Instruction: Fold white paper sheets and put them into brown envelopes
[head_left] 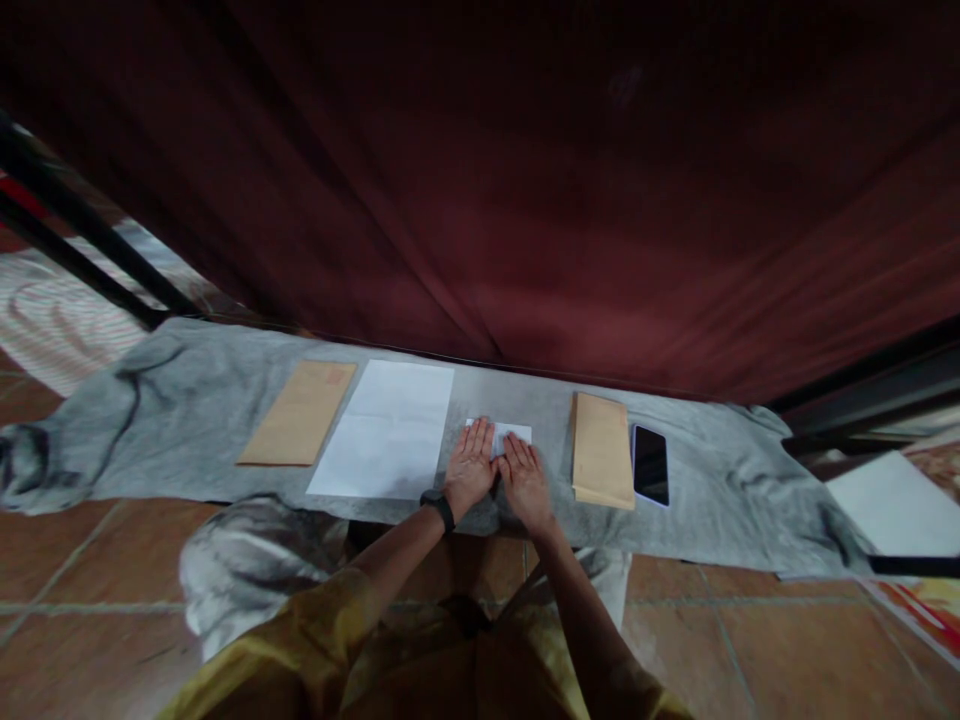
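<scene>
Two bare hands, the left hand (470, 472) and the right hand (526, 488), lie palms down on a small white paper (499, 438) midway along a cloth-covered counter (551, 400), the fingers straight, the left's pressed together and the right's slightly spread. Toward the counter's left end, a large white sheet (386, 430) sits beside a brown envelope (300, 415); toward the right end, a stack of brown envelopes (602, 450) lies just beside a phone (651, 465), its screen dark.
</scene>
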